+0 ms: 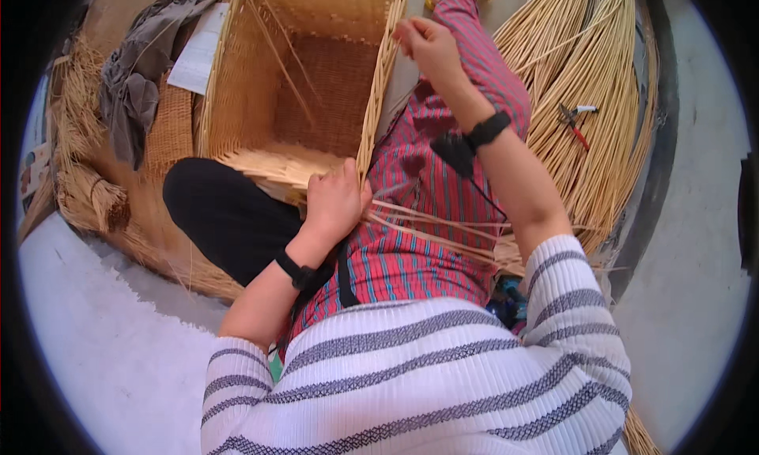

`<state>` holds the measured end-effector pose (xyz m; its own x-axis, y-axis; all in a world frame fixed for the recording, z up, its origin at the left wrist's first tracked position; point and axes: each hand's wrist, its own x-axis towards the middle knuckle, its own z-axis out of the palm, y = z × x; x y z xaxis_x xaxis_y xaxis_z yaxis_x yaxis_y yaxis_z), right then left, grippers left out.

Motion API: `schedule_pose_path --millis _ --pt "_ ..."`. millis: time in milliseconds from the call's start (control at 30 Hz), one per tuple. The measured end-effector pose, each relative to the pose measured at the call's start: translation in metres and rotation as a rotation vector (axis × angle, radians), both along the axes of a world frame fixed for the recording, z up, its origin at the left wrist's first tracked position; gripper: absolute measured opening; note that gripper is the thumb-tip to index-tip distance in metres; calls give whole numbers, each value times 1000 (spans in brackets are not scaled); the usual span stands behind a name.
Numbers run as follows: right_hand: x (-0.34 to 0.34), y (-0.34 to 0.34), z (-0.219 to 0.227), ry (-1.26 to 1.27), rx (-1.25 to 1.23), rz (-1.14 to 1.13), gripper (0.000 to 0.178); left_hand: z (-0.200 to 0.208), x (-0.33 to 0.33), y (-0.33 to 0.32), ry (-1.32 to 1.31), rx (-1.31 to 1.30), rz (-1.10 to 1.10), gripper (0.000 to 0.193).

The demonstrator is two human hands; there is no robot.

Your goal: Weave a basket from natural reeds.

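A square wicker basket [245, 99] lies before me, its open side toward me and its browner woven base at the far end. My left hand [336, 198] is closed on the rim at the basket's near right corner. From beside that hand, several pale wicker strands [435, 227] trail right across the red striped cloth [403, 265] on my lap. My right hand [431, 50] is raised by the far end of the right rim, fingers curled together; whatever they may hold is too small to make out. Two thin loose strands [286, 56] cross the basket's opening.
Large bundles of cane rods [585, 178] fan out at the right, with red-handled pruning shears [575, 126] on top. Left of the basket are a grey cloth [142, 79], a white sheet [198, 56] and a woven panel [170, 127]. A tied bundle [95, 198] lies far left.
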<state>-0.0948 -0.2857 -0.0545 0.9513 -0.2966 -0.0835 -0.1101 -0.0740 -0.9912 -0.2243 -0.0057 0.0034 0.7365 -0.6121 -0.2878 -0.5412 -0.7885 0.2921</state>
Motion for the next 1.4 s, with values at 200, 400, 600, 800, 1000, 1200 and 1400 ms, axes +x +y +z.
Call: schedule_pose_path --millis 200,400,600,800,1000,1200,1400 --pt "15 -5 7 3 42 102 22 16 45 -7 352 24 41 66" --pt "20 -17 13 68 176 267 25 -1 148 -65 -6 -519 -75 88" --pt "28 -37 35 -54 -353 232 38 -25 184 -115 365 -813 260 70" --pt "30 -56 50 -356 -1056 343 40 -42 181 -113 457 -1011 309 54" --pt "41 -60 53 -521 -1237 394 37 -37 178 -115 291 -1002 278 57" --pt "32 -58 61 -539 -1369 448 29 -18 172 -118 347 -772 386 46" --pt "12 -53 55 -454 -1196 299 21 -9 174 -134 -484 -456 95 21"
